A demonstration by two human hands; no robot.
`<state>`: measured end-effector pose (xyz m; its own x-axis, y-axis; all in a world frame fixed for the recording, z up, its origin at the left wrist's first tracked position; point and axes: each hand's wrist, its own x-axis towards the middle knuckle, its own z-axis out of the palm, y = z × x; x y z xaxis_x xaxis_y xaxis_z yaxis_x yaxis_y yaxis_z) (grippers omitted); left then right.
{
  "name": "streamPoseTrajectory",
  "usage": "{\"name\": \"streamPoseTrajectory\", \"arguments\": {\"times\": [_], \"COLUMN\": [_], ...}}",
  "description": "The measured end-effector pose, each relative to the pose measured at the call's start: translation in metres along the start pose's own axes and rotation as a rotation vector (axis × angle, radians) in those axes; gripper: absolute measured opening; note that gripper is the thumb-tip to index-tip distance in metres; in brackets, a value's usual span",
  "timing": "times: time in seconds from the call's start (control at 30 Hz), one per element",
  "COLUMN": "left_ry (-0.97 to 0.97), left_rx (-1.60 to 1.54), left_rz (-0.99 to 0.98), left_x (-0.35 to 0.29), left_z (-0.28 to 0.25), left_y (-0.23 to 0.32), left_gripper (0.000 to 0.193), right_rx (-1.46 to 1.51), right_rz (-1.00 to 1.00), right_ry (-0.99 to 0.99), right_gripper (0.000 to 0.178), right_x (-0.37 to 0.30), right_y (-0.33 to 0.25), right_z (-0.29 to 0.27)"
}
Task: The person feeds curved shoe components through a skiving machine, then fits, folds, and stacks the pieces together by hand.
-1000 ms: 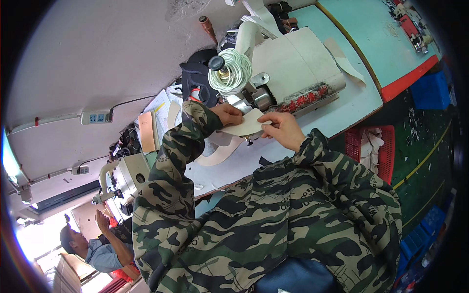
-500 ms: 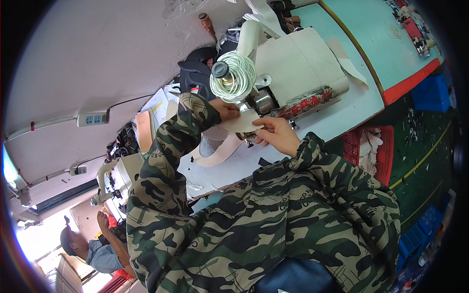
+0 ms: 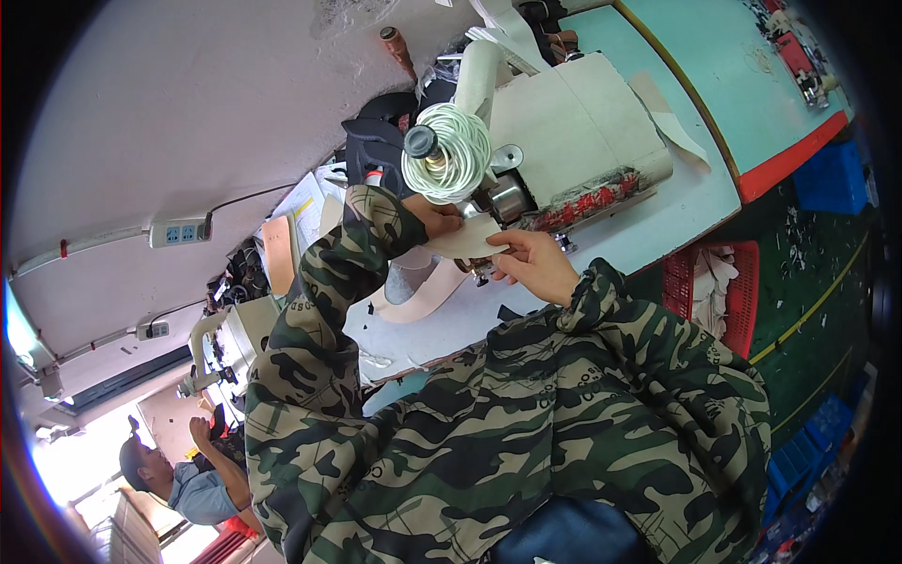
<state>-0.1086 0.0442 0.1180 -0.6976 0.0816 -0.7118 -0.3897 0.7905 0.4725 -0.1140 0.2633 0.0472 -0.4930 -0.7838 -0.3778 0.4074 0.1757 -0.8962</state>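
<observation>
A cream flat sheet piece (image 3: 467, 242), perhaps leather, lies between my hands at the working end of a cream bench machine (image 3: 573, 117). My left hand (image 3: 435, 219) is closed on its left side, with the fingertips near the metal parts. On the right edge, my right hand (image 3: 537, 266) pinches it between thumb and fingers. Just beyond the piece sits a shiny metal cylinder (image 3: 510, 197) on the machine. A coil of pale green cord (image 3: 460, 155) hangs around a dark knob, above my left hand. Below the piece, a curved beige strip (image 3: 427, 299) rests on the white table.
Black curved pieces (image 3: 371, 141) and a wooden-handled tool (image 3: 398, 49) lie behind the machine. On the floor to the right stands a red basket (image 3: 747, 291) with pale scraps; blue crates are farther off. Another person (image 3: 188, 479) sits at a second machine at lower left.
Both hands stay at the piece, almost unmoved. The piece and left fingers have shifted very slightly. The other person's raised hand has moved a little.
</observation>
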Motion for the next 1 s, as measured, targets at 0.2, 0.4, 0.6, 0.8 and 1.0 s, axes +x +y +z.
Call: {"name": "streamPoseTrajectory", "arguments": {"times": [0.2, 0.4, 0.6, 0.8, 1.0], "left_ry": [-0.007, 0.016, 0.134, 0.256, 0.302], "left_rx": [-0.03, -0.13, 0.281, 0.341, 0.14], "left_rz": [0.0, -0.003, 0.142, 0.202, 0.106], "left_x": [0.003, 0.009, 0.002, 0.023, 0.036], "left_z": [0.001, 0.009, -0.008, -0.009, 0.006], "left_y": [-0.004, -0.017, 0.017, 0.021, 0.017], "left_gripper": [0.026, 0.025, 0.032, 0.036, 0.031], "right_rx": [0.0, 0.009, -0.009, -0.026, -0.007], "right_rz": [-0.015, -0.011, -0.014, 0.031, 0.012], "right_ry": [-0.005, -0.008, 0.014, 0.04, 0.079], "right_gripper": [0.034, 0.035, 0.03, 0.025, 0.023], "right_x": [0.002, 0.002, -0.011, -0.021, -0.026], "right_y": [0.002, 0.002, -0.01, -0.008, -0.006], "right_z": [0.0, -0.001, -0.008, -0.028, -0.036]}}
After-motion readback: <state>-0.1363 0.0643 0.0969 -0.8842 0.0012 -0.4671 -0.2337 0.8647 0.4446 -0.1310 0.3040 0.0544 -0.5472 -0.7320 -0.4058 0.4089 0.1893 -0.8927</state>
